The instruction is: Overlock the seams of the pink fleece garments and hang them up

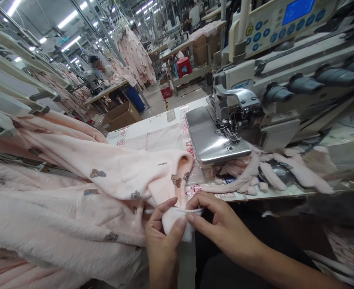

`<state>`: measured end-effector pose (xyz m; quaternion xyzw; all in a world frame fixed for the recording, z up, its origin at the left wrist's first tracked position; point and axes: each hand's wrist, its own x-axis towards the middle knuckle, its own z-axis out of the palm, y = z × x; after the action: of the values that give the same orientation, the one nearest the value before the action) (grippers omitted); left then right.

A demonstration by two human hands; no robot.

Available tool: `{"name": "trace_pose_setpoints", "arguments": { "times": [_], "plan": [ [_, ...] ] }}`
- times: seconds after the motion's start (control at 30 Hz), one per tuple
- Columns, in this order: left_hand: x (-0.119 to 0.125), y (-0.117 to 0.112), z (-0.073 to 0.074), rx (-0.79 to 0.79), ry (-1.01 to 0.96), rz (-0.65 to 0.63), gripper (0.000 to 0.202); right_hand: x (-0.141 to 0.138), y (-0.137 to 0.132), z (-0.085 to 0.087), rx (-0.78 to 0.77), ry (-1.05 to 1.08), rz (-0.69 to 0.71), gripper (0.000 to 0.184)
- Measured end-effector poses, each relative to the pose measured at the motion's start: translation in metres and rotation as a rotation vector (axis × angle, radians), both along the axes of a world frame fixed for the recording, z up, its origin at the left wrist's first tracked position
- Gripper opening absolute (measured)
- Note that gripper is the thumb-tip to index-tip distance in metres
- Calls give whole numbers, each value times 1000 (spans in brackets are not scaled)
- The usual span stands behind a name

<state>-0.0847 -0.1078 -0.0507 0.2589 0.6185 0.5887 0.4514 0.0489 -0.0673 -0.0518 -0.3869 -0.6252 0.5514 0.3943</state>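
Pink fleece garment [104, 176] spills off the white table [155, 138] in a bright sewing hall. The left hand [161, 237] and right hand [222, 224] pinch its corner between thumb and fingertips. Beyond the fingers stand a sewing machine [255, 104] and fleece scraps [270, 172].

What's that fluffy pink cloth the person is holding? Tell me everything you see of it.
The pink fleece garment looks soft and plush, pale pink with small brown bear-like prints. It lies bunched and folded, draped from the left onto the work table. The left hand and the right hand pinch one whitish, fuzzy corner together.
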Motion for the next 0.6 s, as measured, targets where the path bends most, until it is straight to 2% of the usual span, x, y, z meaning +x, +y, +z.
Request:
{"name": "trace_pose_setpoints", "arguments": {
  "times": [0.1, 0.27, 0.47, 0.6],
  "plan": [
    [-1, 1, 2, -34, 29, -1, 44, 1, 2, 2, -48, 38, 4, 7],
    [-2, 6, 7, -9, -155, 22, 46, 5, 6, 3, -225, 225, 107, 11],
    [-2, 5, 6, 11, -184, 53, 47, 0, 5, 0, -282, 360, 80, 7],
    [-4, 4, 5, 21, -186, 49, 48, -3, 3, 0, -285, 359, 51, 4]
  ]
}}
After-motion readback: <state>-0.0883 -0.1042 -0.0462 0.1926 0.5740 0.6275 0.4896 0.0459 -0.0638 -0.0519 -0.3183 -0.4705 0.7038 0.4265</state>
